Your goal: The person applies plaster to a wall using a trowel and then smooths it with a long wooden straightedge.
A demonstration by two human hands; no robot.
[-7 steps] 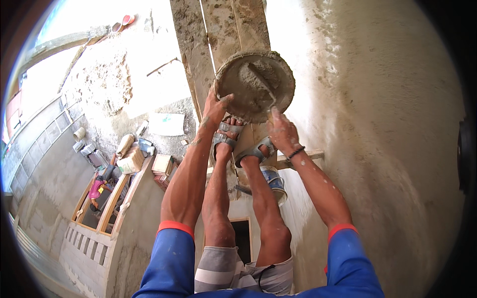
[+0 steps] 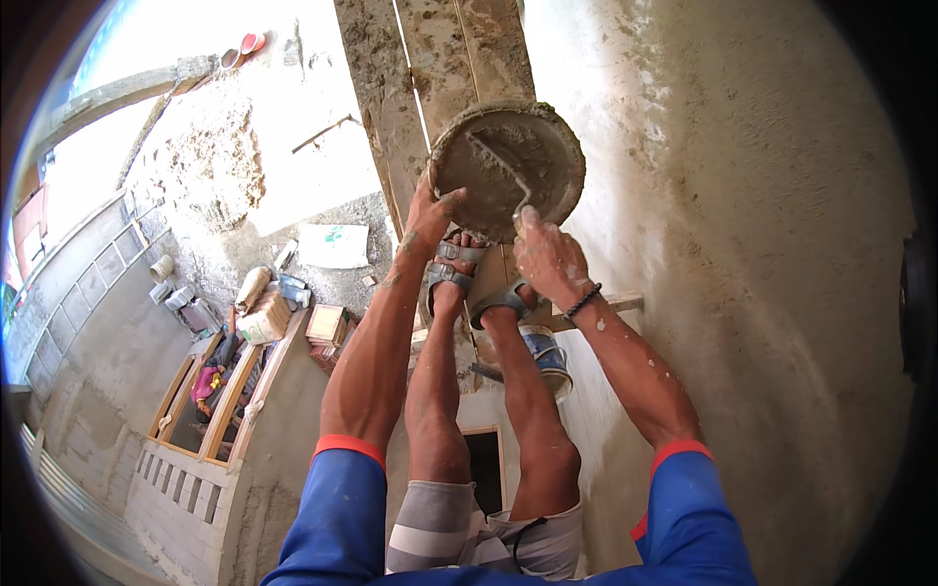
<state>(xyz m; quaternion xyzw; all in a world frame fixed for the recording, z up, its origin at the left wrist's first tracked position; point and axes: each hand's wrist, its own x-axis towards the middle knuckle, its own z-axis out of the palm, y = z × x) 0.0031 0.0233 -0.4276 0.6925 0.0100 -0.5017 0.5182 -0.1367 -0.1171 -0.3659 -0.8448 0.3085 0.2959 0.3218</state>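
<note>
A round, mortar-caked pan [image 2: 572,186] of wet grey mortar [image 2: 532,146] is held out ahead of me, over the planks. My left hand [image 2: 430,210] grips its near left rim, thumb on the inner side. My right hand [image 2: 549,256] is closed around the handle of a trowel [image 2: 500,156]. The trowel's blade lies in the mortar, seen nearly edge-on and partly coated. Below the pan, my sandalled feet stand on the planks.
Long mortar-stained planks [image 2: 430,59] run ahead under me. A plastered wall [image 2: 762,244] rises close on the right. A blue bucket [image 2: 549,361] hangs or stands lower down by my leg. Far below left, a person [image 2: 207,381] is by a wooden window frame [image 2: 234,400].
The trowel has shifted left through the mortar, and my right hand has moved slightly left and nearer me. My left hand keeps its hold on the pan. The distant person has changed posture.
</note>
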